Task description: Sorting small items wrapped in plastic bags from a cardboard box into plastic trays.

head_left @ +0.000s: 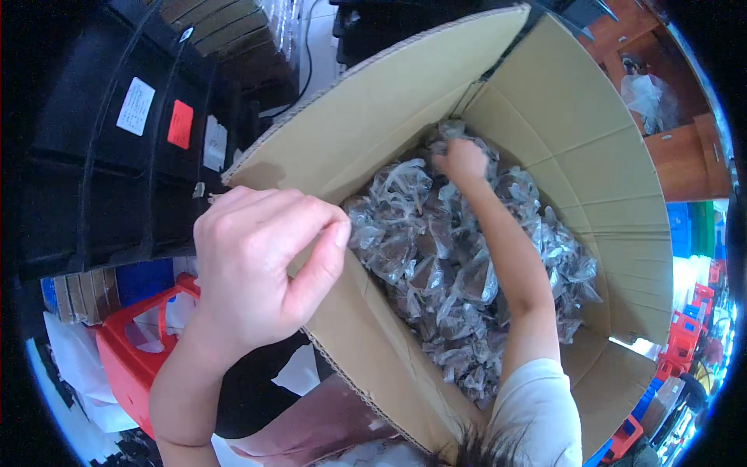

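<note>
A large open cardboard box (580,156) holds a heap of small knotted clear plastic bags (408,249) with dark brownish contents I cannot make out. My right arm reaches deep into it. At the heap's far end my right hand (464,161) is closed, its fingers on a clear plastic bag (447,131); the fingertips are partly hidden. Over the box's left rim, closer to me, is my left hand (268,253), its fingers curled and the thumb against the forefinger. Whether it grips the rim or something small is hidden behind the hand.
Black plastic crates (148,171) with labels are stacked at the left, beside the box. A red plastic stool (128,358) stands below them. Stacked cartons (226,31) are at the back left. Brown wooden shelving (677,159) and red bins (685,335) line the right side.
</note>
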Tool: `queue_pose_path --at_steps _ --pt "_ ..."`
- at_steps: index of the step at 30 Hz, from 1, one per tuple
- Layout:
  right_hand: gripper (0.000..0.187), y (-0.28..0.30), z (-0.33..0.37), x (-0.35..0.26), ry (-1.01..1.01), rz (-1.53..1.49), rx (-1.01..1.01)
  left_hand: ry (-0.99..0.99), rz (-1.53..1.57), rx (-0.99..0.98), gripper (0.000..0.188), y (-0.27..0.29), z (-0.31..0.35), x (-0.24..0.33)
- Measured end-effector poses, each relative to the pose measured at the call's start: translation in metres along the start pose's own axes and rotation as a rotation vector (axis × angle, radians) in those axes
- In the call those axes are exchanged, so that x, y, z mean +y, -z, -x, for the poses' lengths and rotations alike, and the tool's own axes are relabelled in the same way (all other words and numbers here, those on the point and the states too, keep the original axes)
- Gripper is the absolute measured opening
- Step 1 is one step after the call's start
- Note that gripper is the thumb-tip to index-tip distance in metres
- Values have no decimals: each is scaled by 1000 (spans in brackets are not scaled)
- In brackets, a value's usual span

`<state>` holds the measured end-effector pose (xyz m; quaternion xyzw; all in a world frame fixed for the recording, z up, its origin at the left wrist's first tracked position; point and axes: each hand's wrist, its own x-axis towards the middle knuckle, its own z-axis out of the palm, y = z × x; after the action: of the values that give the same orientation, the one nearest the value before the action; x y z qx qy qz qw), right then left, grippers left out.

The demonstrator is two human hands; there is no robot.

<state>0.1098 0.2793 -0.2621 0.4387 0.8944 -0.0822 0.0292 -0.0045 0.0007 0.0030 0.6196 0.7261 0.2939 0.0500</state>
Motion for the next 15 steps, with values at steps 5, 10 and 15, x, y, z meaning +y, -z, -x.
queue_pose_path --at_steps 5,10,15 --pt "53 -5 1 31 -209 -465 69 -47 -3 23 10 -3 -3 0" --pt "50 -5 18 2 -184 -32 58 -10 9 19 16 -3 -1 1" --pt "39 -32 3 13 -76 -179 56 -50 -26 13 6 -2 -6 4"
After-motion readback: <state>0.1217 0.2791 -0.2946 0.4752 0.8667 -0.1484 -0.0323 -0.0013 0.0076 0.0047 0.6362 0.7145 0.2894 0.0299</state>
